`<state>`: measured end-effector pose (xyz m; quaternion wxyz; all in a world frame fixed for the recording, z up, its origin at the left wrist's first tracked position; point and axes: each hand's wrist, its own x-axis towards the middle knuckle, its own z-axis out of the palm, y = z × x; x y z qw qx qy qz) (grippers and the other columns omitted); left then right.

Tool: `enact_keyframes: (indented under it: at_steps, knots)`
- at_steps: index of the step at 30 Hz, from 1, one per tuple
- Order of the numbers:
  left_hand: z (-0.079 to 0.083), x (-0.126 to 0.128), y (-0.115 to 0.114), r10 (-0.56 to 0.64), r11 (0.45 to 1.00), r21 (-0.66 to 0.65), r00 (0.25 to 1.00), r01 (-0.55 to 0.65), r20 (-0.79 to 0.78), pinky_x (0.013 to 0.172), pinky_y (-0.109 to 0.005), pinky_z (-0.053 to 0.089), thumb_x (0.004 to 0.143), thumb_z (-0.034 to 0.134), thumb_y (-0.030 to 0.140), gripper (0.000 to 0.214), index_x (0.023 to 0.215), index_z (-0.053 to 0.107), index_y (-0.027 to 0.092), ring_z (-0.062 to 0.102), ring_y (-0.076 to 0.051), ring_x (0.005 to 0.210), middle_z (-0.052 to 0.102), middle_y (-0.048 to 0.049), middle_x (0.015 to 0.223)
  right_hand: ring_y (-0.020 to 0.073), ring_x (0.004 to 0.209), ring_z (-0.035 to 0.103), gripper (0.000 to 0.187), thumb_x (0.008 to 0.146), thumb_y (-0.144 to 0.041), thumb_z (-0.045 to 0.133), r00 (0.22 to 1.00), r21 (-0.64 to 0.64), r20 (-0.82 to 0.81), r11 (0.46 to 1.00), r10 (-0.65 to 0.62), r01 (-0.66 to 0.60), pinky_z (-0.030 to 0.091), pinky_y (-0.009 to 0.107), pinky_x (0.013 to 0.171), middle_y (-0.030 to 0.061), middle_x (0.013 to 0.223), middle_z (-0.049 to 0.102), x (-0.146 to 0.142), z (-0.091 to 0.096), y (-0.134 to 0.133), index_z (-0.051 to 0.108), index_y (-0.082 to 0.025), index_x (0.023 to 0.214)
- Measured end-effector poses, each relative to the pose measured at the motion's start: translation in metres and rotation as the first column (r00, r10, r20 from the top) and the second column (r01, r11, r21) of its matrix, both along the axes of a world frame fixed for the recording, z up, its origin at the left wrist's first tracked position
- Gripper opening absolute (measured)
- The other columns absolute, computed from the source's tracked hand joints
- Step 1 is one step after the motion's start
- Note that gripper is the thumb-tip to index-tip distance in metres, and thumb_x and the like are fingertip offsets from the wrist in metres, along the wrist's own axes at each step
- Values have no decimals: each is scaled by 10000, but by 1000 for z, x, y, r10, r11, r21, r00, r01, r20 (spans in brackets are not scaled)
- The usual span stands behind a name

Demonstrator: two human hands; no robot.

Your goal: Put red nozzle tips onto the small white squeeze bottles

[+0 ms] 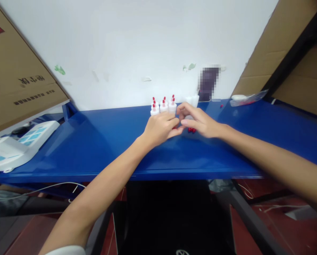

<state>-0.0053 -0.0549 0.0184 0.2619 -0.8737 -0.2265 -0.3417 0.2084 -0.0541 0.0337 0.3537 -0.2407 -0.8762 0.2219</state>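
Both my hands meet over the middle of a blue table [94, 148]. My left hand [160, 129] is curled, its fingers closed near a small item I cannot make out. My right hand [198, 120] is curled too, fingertips pinched toward the left hand. Just behind the hands stands a cluster of several small white bottles with red caps [163, 105]. A few loose red caps [192, 130] lie on the table under my right hand. A white uncapped bottle [192, 101] stands behind my right hand.
A white electronic scale [17, 145] sits at the table's left end. Cardboard boxes [17, 71] lean at the left and right. A clear plastic bag [247, 98] lies at the back right by the white wall. A lone red cap [221, 106] rests near it.
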Motion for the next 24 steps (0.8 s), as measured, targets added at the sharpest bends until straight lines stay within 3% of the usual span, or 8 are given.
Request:
enact_keyframes:
  at_steps: [3,9,15,24]
  knots:
    - [-3,1,-1,-58,997,51,998,59,-12,566,-279,388,1053,429,467,453,785,653,179,582,-141,633,628,-27,673,161,716,536,402,953,-557,561,997,29,60,998,56,-58,392,316,677,-5,851,592,-5,0,-8,432,-221,1133]
    - [-3,5,-6,-89,983,161,996,88,0,565,-305,385,1059,414,432,458,716,614,204,569,-146,612,597,-23,627,134,543,436,392,920,-411,618,988,57,141,996,59,-68,345,297,596,-94,632,462,-16,5,-25,382,-227,1172]
    - [-3,1,-3,-88,982,164,996,90,-18,560,-313,384,1074,346,458,503,741,621,200,565,-144,603,589,-30,636,190,791,554,299,957,-333,533,986,-78,131,993,100,-91,432,337,706,11,901,574,-17,6,-25,383,-218,1188]
    - [0,3,-2,-107,959,261,994,106,-9,523,-302,342,1042,459,498,481,691,583,192,549,-122,547,580,-3,594,219,952,501,214,906,-215,486,988,-248,100,965,117,-89,456,387,819,37,999,513,-17,8,-23,394,-240,1097]
